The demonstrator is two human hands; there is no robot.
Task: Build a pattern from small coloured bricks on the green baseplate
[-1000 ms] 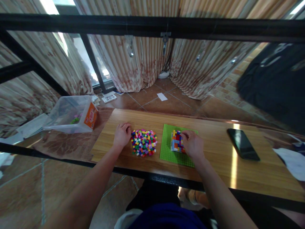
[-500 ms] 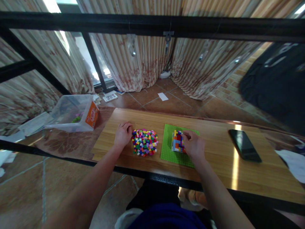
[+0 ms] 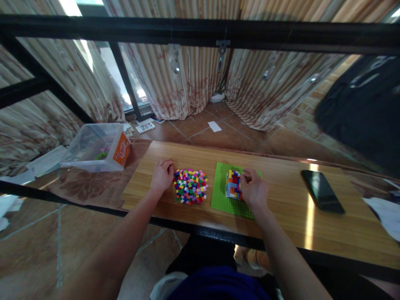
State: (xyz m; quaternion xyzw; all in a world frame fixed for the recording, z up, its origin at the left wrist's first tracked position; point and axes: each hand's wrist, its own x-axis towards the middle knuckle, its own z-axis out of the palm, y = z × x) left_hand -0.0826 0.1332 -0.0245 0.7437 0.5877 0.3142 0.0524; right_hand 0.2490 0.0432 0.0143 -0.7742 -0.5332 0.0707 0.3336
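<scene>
My left hand (image 3: pixel 161 176) rests on the table, loosely curled with a gap at the thumb and nothing seen in it. Beside its fingertips lies a pile of tiny bricks (image 3: pixel 190 186) in many colours. On a green studded baseplate (image 3: pixel 220 200) stands a small block built of bricks (image 3: pixel 233 185), with yellow, red, blue and orange on top and a whitish side. My right hand (image 3: pixel 254 189) is at the block's right edge, its thumb and fingers pinched together. Whatever is between those fingertips is hidden, and the hand covers part of the block and baseplate.
A dark phone (image 3: pixel 323 191) lies on the wooden table (image 3: pixel 281 216) to the right. Past the table's left end is a clear plastic box (image 3: pixel 90 146) with an orange label. A black metal bar (image 3: pixel 193 31) crosses above, before striped curtains (image 3: pixel 193 79).
My right hand's fingertips have shifted slightly up and right along the block's edge. My left hand and the pile look the same; the whole view has moved a little.
</scene>
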